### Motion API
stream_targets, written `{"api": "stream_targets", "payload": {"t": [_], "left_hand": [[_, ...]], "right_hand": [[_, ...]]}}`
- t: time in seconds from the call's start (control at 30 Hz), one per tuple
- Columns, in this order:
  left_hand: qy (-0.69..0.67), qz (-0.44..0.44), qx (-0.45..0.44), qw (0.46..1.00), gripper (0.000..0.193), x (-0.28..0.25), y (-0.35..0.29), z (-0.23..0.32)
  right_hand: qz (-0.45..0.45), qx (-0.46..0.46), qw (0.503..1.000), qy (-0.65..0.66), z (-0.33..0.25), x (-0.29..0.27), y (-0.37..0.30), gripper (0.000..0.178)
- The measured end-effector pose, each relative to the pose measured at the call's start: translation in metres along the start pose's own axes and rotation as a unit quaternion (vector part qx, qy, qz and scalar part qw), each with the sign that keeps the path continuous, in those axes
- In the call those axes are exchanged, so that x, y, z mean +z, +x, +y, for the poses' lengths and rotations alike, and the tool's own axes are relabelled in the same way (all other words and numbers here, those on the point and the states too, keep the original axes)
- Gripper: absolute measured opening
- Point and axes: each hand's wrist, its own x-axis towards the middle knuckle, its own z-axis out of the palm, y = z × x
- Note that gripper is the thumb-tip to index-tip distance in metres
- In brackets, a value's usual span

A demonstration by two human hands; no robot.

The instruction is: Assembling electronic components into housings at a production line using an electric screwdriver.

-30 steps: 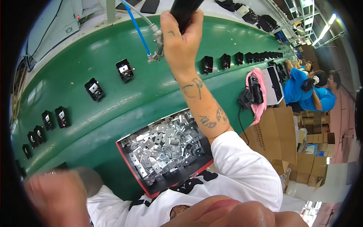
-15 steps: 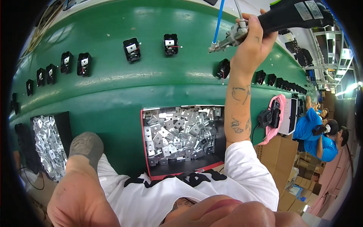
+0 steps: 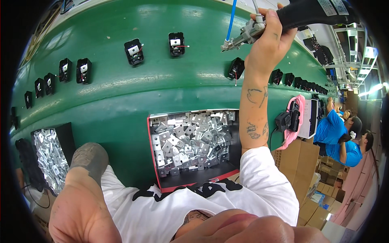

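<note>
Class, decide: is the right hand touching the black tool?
Touching: the head view shows the right hand closed around the black tool beside its metal fittings.

A loose white T-shirt (image 3: 162,210) has short sleeves (image 3: 261,172), a round neckline (image 3: 186,214) and bold black print (image 3: 221,187) across the chest. Line tattoos (image 3: 256,96) mark the right forearm (image 3: 253,111); a broad, densely filled tattoo (image 3: 92,156) covers part of the left forearm (image 3: 83,176); a patterned chest tattoo (image 3: 195,217) shows above the shirt.
</note>
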Motion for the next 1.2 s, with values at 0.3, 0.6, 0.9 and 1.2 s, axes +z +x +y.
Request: {"api": "stream_targets", "payload": {"t": [0.3, 0.6, 0.9, 1.2], "left_hand": [[-0.075, 0.004, -0.093, 0.993, 0.032, 0.004, -0.007, 0.004], [-0.264, -0.189, -0.476, 0.818, 0.020, 0.079, -0.096, -0.030], [-0.606, -0.255, -0.720, 0.222, 0.069, 0.102, -0.188, -0.009], [-0.597, -0.206, -0.759, 0.156, 0.070, 0.112, -0.200, -0.013]], "right_hand": [[0.017, 0.001, 0.999, 0.042, 0.001, -0.002, 0.004, 0.027], [-0.024, 0.008, 0.998, 0.062, 0.007, -0.004, -0.003, 0.022], [-0.044, 0.019, 0.999, 0.015, 0.009, -0.006, -0.007, 0.042], [-0.041, 0.020, 0.999, 0.025, 0.002, -0.007, -0.001, 0.032]]}}
